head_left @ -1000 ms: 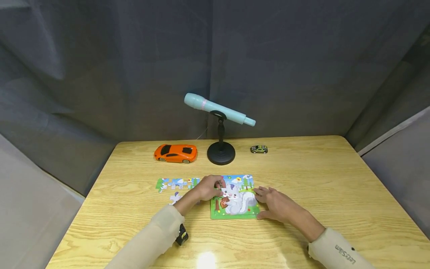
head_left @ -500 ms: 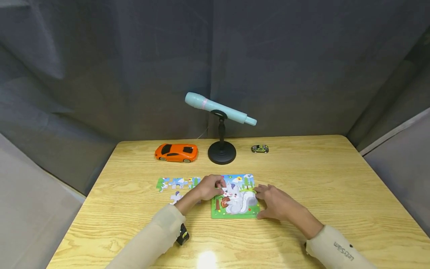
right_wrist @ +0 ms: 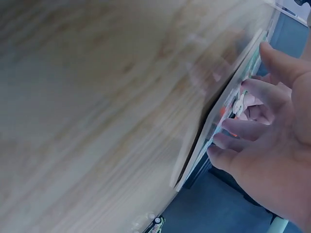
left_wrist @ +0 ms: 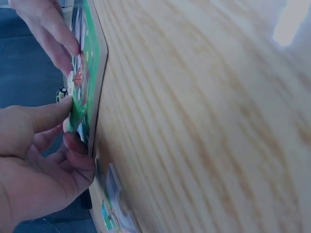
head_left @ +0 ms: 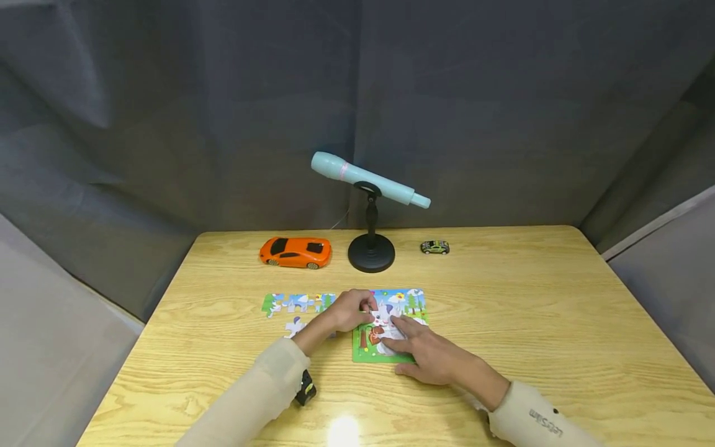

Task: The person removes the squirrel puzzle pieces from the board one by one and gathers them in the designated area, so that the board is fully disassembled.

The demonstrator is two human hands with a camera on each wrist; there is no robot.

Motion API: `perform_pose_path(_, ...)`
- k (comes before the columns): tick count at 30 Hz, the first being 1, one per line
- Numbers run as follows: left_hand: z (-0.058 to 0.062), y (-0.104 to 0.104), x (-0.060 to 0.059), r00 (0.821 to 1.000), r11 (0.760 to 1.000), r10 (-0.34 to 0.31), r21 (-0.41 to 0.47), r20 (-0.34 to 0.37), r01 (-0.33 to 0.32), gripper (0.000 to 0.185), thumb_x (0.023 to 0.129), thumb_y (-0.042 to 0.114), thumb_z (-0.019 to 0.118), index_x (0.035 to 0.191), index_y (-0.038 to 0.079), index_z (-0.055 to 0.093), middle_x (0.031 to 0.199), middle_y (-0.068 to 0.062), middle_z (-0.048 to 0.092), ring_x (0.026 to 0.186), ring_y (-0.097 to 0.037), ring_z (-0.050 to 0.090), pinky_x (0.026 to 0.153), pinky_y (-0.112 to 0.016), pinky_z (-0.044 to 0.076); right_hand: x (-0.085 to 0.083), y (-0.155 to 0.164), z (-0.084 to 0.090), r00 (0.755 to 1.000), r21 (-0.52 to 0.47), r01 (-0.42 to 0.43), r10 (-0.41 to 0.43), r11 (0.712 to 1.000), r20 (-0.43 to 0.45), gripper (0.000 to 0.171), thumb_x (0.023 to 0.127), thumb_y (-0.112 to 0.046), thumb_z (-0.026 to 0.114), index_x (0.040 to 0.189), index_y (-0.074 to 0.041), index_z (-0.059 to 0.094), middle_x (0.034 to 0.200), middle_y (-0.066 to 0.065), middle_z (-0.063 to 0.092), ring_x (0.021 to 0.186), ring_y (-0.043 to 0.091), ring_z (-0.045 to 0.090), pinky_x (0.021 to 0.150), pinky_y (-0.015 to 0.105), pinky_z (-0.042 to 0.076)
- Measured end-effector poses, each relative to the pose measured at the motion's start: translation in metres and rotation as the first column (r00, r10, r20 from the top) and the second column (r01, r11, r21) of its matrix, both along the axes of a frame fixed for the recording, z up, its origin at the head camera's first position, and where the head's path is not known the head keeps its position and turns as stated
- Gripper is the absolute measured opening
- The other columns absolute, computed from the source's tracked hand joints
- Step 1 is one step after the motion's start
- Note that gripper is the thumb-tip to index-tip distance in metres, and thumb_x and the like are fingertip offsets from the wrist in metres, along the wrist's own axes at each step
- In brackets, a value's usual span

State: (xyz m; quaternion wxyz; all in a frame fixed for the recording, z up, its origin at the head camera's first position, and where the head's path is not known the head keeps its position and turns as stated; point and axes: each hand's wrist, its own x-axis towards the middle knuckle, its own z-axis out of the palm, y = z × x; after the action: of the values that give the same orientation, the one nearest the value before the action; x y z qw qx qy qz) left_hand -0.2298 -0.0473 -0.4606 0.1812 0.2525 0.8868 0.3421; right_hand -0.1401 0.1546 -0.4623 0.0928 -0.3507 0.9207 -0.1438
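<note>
A jigsaw puzzle board (head_left: 365, 356) with a grey-and-white squirrel picture and a green border lies on the wooden table. My left hand (head_left: 347, 312) is at its left side. In the left wrist view, the thumb and fingers pinch a green-edged puzzle piece (left_wrist: 76, 114), which is tilted over the board. My right hand (head_left: 434, 356) reaches across the board's lower right with spread, nearly straight fingers; its fingertips are on the squirrel picture, close to the left fingers. Part of the picture is hidden under both hands.
Several loose puzzle pieces (head_left: 298, 303) lie left of the board, some behind the left wrist. Farther back stand an orange toy car (head_left: 296, 252), a light-blue microphone (head_left: 385, 185) on a black stand (head_left: 371, 253) and a small toy car (head_left: 435, 247). A dark curtain (head_left: 475, 112) hangs behind.
My right hand has moved left from the board's right edge onto the squirrel picture. The left hand stays at the board's left side with its pinch.
</note>
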Motion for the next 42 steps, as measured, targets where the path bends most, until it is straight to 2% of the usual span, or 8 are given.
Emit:
perform_pose_path(9,0.000,0.001,-0.001,1.000,1.000,0.004,-0.005,0.010,-0.004,0.011,0.080,0.007,0.063,0.090,0.007,0.059,0.073,-0.002,0.053,0.065,-0.011,0.047,0.063,-0.026,0.039,-0.006,-0.004,0.002,0.999,0.059,-0.035,0.037,0.998,-0.034,0.043,0.088,-0.030,0.052,0.130,-0.021,0.045,0.140,0.022,0.021,0.127,0.039,0.019,0.097,0.050,0.024)
perform_pose_path(18,0.005,0.002,-0.004,1.000,1.000,-0.009,-0.021,0.005,0.009,0.006,0.084,0.005,0.057,0.087,0.006,0.062,0.076,0.000,0.057,0.068,-0.011,0.050,0.064,-0.026,0.042,-0.012,-0.003,0.007,0.999,0.058,-0.013,0.010,0.998,0.041,0.040,0.087,-0.026,0.055,0.126,-0.018,0.049,0.139,0.024,0.020,0.125,0.042,0.019,0.093,0.053,0.027)
perform_pose_path(24,0.009,-0.005,-0.009,0.999,0.999,-0.051,0.010,0.018,0.051,0.005,0.083,0.009,0.060,0.084,0.005,0.063,0.070,-0.001,0.057,0.059,-0.011,0.048,0.056,-0.024,0.041,-0.015,-0.006,0.008,0.999,0.044,-0.030,0.029,0.999,0.029,0.039,0.085,-0.022,0.057,0.124,-0.016,0.052,0.138,0.024,0.023,0.123,0.044,0.022,0.094,0.051,0.028)
perform_pose_path(26,0.011,-0.007,-0.010,0.996,0.997,-0.068,0.049,0.053,0.065,0.005,0.082,0.009,0.061,0.083,0.004,0.063,0.066,-0.004,0.056,0.055,-0.014,0.048,0.051,-0.023,0.040,-0.015,-0.007,0.008,0.999,0.045,-0.033,0.032,0.998,0.030,0.039,0.085,-0.022,0.058,0.123,-0.015,0.052,0.138,0.025,0.023,0.123,0.044,0.023,0.093,0.051,0.029)
perform_pose_path(30,0.019,-0.011,-0.013,0.993,0.987,-0.091,0.137,0.080,0.080,0.005,0.082,0.008,0.061,0.083,0.004,0.064,0.066,-0.009,0.058,0.055,-0.030,0.052,0.047,-0.025,0.041,-0.014,-0.008,0.008,0.999,0.058,-0.030,0.028,0.998,0.027,0.039,0.085,-0.023,0.057,0.123,-0.016,0.052,0.138,0.024,0.024,0.123,0.043,0.023,0.093,0.052,0.029)
perform_pose_path(33,0.029,-0.015,-0.017,0.995,0.980,-0.090,0.180,0.052,0.080,0.006,0.083,0.009,0.060,0.085,0.005,0.065,0.070,-0.010,0.060,0.062,-0.038,0.053,0.051,-0.032,0.045,-0.014,-0.009,0.009,0.999,0.060,-0.025,0.023,0.998,0.026,0.038,0.085,-0.023,0.057,0.123,-0.017,0.053,0.138,0.024,0.024,0.123,0.043,0.023,0.093,0.052,0.028)
perform_pose_path(37,0.038,-0.025,-0.023,0.994,0.976,-0.103,0.195,0.037,0.093,0.008,0.083,0.011,0.060,0.087,0.006,0.065,0.075,-0.010,0.061,0.062,-0.034,0.055,0.056,-0.039,0.048,-0.014,-0.009,0.009,0.999,0.049,-0.020,0.018,0.999,0.031,0.039,0.084,-0.023,0.059,0.122,-0.017,0.054,0.137,0.025,0.026,0.122,0.045,0.024,0.094,0.051,0.028)
perform_pose_path(42,0.047,-0.044,-0.023,0.990,0.971,-0.135,0.203,0.046,0.123,0.013,0.085,0.006,0.056,0.094,-0.002,0.063,0.080,-0.019,0.059,0.055,-0.021,0.050,0.053,-0.030,0.045,-0.014,-0.009,0.009,0.999,0.029,-0.018,0.017,0.999,0.031,0.040,0.082,-0.024,0.061,0.121,-0.017,0.054,0.136,0.026,0.026,0.121,0.046,0.025,0.094,0.051,0.028)
